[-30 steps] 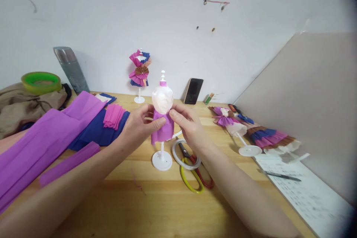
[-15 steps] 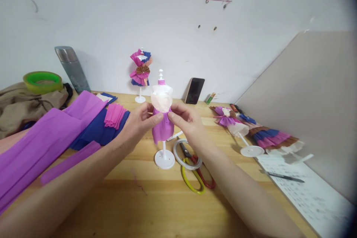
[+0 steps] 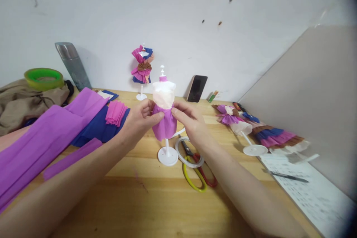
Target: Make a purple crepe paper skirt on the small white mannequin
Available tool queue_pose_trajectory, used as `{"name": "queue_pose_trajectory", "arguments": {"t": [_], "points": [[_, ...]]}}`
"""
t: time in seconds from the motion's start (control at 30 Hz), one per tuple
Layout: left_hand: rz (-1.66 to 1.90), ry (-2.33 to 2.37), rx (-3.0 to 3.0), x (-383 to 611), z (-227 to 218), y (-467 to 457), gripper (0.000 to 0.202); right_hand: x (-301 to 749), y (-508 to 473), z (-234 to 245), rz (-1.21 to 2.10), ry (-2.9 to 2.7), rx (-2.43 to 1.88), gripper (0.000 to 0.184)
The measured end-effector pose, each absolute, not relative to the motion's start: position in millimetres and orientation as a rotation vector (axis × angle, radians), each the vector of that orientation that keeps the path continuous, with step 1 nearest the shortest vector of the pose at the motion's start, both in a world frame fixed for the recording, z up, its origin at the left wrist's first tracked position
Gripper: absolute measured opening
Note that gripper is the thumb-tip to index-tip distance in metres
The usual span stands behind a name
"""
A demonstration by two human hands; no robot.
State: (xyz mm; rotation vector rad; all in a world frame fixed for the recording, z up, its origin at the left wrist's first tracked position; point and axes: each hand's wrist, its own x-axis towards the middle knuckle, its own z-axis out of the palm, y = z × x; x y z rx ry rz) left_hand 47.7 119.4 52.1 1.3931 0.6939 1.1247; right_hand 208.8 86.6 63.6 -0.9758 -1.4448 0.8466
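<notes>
A small white dress form (image 3: 163,86) stands upright on a round base, its chest wrapped in pale crepe paper with a purple band at the neck. Around its waist hangs a purple crepe paper skirt (image 3: 166,125). My left hand (image 3: 143,113) pinches the skirt's left side at the waist, thumb in front. From the right, my right hand (image 3: 189,116) pinches the same waist edge between thumb and fingers. Just right of the base, scissors (image 3: 198,174) with yellow and red handles lie under a white ring of tape (image 3: 180,156).
Purple crepe paper (image 3: 52,126), blue paper and a pleated pink piece (image 3: 116,113) lie left. Behind stand a decorated dress form (image 3: 142,67), a phone (image 3: 197,88) and a flask (image 3: 73,65). Dressed forms (image 3: 275,135) lie right, near a pen (image 3: 290,177) on a printed sheet.
The view has shifted slightly. Both hands keep their pinch at the skirt's waist, and the skirt looks a little more spread at the front.
</notes>
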Motion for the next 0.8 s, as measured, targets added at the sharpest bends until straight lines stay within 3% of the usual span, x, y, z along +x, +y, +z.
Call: {"name": "queue_pose_trajectory", "arguments": {"t": [0.2, 0.4, 0.63, 0.8], "points": [[1.078, 0.686, 1.375, 48, 61, 112, 0.062, 208, 91, 57, 0.902, -1.413, -1.001, 0.028], [1.104, 0.858, 1.410, 48, 64, 106, 0.044, 204, 83, 61, 0.911, -1.523, -1.005, 0.025], [1.004, 0.572, 1.199, 33, 51, 137, 0.026, 208, 79, 68, 0.886, -1.558, -0.977, 0.020], [0.979, 0.433, 0.937, 22, 39, 151, 0.034, 217, 97, 54, 0.767, -1.575, -1.171, 0.014]]}}
